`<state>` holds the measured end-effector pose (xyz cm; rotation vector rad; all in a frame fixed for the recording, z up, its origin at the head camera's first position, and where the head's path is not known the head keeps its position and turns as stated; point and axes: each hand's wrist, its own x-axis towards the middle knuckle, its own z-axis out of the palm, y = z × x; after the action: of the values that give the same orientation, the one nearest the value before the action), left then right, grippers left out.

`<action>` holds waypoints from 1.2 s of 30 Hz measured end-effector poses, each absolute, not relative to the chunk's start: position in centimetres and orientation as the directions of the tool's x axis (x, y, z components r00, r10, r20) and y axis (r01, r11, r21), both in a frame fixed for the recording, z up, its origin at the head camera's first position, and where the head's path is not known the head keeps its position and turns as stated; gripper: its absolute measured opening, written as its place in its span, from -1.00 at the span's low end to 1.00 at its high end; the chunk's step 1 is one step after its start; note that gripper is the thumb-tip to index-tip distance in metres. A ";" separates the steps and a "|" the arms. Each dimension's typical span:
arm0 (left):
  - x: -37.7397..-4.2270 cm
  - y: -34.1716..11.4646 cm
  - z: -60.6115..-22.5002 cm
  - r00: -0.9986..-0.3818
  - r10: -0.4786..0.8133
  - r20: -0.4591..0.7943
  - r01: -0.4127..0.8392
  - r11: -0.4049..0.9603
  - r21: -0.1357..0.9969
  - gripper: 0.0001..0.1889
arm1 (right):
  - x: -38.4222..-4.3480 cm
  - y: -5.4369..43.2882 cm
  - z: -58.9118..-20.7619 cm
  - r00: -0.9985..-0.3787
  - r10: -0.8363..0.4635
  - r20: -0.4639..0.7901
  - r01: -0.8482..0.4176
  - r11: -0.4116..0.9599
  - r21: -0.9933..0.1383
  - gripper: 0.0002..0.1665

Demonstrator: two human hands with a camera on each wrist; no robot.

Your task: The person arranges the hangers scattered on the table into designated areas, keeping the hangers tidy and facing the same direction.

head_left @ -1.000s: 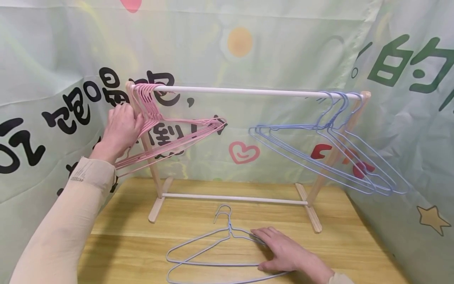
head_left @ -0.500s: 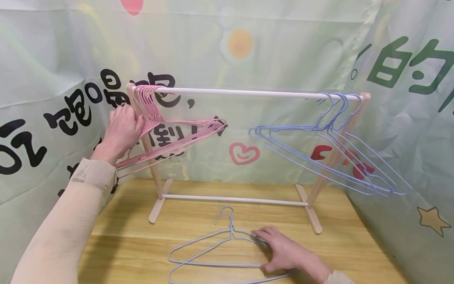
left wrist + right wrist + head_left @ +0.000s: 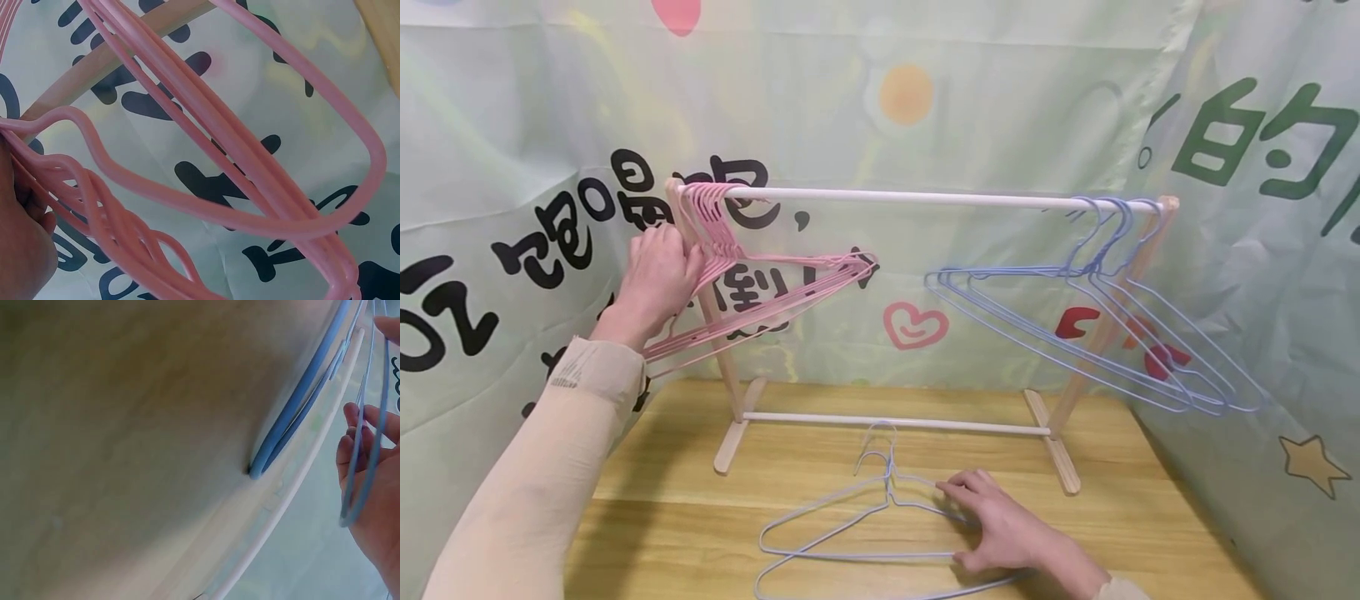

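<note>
My left hand point(image 3: 658, 271) grips the near side of a bunch of pink wire hangers point(image 3: 718, 229) at the rack's left end. In the left wrist view, their pink wires point(image 3: 237, 140) cross the picture, the hand point(image 3: 28, 231) at its left edge. Low over the table, my right hand point(image 3: 1003, 527) pinches a blue wire hanger point(image 3: 857, 556) between thumb and fingers. That hanger is slightly raised at the hook, also seen in the right wrist view as a thin loop point(image 3: 378, 450) before the palm. A second blue hanger point(image 3: 835, 533) lies on the table beneath it, partly overlapped.
A wooden rack with a white top rail point(image 3: 880, 197) and a lower white bar point(image 3: 895, 420) stands at the back of the table point(image 3: 700, 517). Several blue hangers point(image 3: 1093, 271) hang at its right end. Printed cloth point(image 3: 820, 100) encloses the back and sides.
The upper blue hanger on the table has tilted up, its hook rising away from the lower one, with my right hand shifting slightly. My left hand stays at the pink hangers.
</note>
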<state>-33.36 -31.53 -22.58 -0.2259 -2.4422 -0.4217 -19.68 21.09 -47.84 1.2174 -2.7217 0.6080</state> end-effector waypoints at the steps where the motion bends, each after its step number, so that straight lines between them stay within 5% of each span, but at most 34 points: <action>1: -33.4 -31.5 -22.6 -0.778 0.057 0.625 0.263 0.934 0.242 -0.61 | -19.7 21.1 -47.8 -0.675 -0.692 0.256 -0.735 0.599 -0.319 0.06; 12: -33.4 -31.7 -22.9 -0.767 0.061 0.638 0.268 0.935 0.234 -0.61 | -19.2 21.7 -47.4 -0.703 -0.643 0.305 -0.711 0.618 -0.336 0.08; 26: -33.5 -31.5 -22.7 -0.753 0.063 0.655 0.275 0.934 0.227 -0.62 | -19.5 22.2 -45.5 -0.655 -0.578 0.486 -0.736 0.633 -0.240 0.22; 36: -33.4 -31.5 -22.7 -0.756 0.069 0.651 0.266 0.941 0.210 -0.61 | -20.4 23.1 -43.1 -0.521 -0.559 0.645 -0.781 0.618 -0.095 0.30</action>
<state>-33.40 -31.48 -22.71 -0.2358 -2.4125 -0.3810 -20.36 23.11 -43.07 1.0497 -2.2692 0.5070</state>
